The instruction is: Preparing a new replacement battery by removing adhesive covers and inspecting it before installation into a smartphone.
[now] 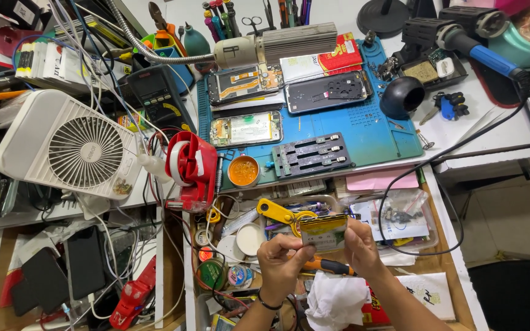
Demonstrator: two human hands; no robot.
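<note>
Over a cluttered drawer, both hands pinch 1 flat battery.

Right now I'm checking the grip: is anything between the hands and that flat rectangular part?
Nothing visible. The left hand and right hand both pinch the flat part directly by its ends, above the open drawer. A yellow-handled tool lies behind it, not between.
</note>
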